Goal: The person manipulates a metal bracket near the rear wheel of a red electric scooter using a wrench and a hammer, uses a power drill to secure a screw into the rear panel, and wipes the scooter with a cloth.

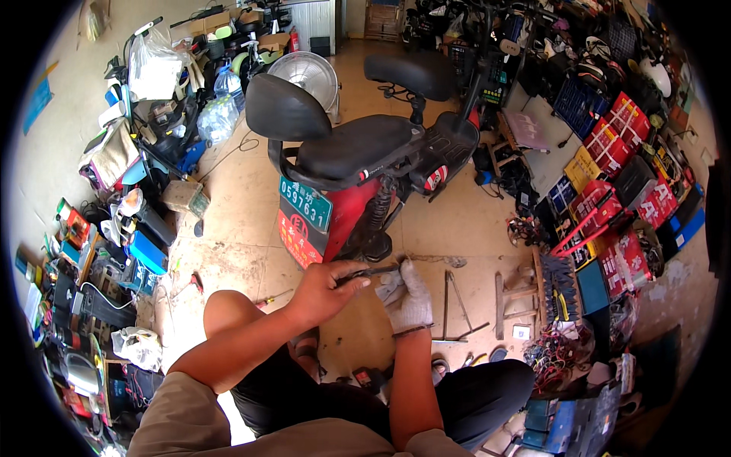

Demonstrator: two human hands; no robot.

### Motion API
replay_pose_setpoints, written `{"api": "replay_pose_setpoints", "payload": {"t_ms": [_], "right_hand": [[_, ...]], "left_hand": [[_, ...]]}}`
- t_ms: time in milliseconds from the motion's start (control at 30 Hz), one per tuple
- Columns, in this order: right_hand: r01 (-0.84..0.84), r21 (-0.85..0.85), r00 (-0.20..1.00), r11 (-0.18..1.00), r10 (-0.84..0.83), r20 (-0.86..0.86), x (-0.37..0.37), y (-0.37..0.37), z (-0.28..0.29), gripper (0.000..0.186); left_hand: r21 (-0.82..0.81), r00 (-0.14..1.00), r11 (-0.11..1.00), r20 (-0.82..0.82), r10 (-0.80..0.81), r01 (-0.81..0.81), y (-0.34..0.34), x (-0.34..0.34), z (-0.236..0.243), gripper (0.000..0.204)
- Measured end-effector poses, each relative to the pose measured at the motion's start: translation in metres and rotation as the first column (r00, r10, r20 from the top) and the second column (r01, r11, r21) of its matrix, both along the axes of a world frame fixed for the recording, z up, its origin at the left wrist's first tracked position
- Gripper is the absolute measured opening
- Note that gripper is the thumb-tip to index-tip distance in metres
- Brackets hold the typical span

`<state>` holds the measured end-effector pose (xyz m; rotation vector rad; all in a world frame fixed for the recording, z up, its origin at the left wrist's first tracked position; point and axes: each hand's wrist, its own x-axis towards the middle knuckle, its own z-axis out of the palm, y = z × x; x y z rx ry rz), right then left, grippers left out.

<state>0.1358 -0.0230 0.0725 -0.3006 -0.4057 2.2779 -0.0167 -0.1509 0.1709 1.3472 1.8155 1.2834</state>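
One bare left hand of ours pinches a slim dark bar above the floor, near the rear edge of the scooter; it looks stiff, light, best held by its ends. Our gloved right hand: grip unclear to us.

At the back, 1 fan stands near 1 red extinguisher, with clear bags to its left. On the right, red boxes lie near 1 blue crate. Tangled wires heap at lower right.
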Motion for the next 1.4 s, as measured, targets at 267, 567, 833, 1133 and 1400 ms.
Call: {"api": "replay_pose_setpoints", "payload": {"t_ms": [267, 567, 833, 1133, 1400], "right_hand": [[0.022, 0.021, 1.000, 1.000, -0.022, -0.010, 0.000, -0.006, 0.012, 0.021], [-0.039, -0.024, 0.998, 0.999, 0.038, -0.048, 0.003, -0.004, 0.008, 0.025], [-0.042, 0.038, 0.998, 0.998, 0.044, -0.047, 0.004, 0.000, 0.003, 0.028], [0.015, 0.023, 1.000, 1.000, -0.015, 0.001, 0.004, -0.002, 0.014, 0.029], [0.090, 0.321, 0.907, 0.943, -0.211, 0.365, 0.006, -0.001, 0.019, 0.026]], "left_hand": [[0.105, 0.914, 0.994, 0.406, -0.009, -0.037, 0.009, -0.011, -0.005, 0.028], [0.071, 0.877, 0.997, 0.481, -0.001, -0.038, 0.010, -0.016, -0.006, 0.029], [0.045, 0.852, 0.998, 0.524, 0.010, -0.039, 0.010, -0.017, -0.004, 0.032], [-0.007, 0.883, 1.000, 0.470, -0.003, 0.007, 0.011, -0.017, -0.005, 0.030], [-0.229, 0.975, 0.957, 0.174, -0.138, 0.177, 0.007, -0.010, -0.005, 0.022]]}}
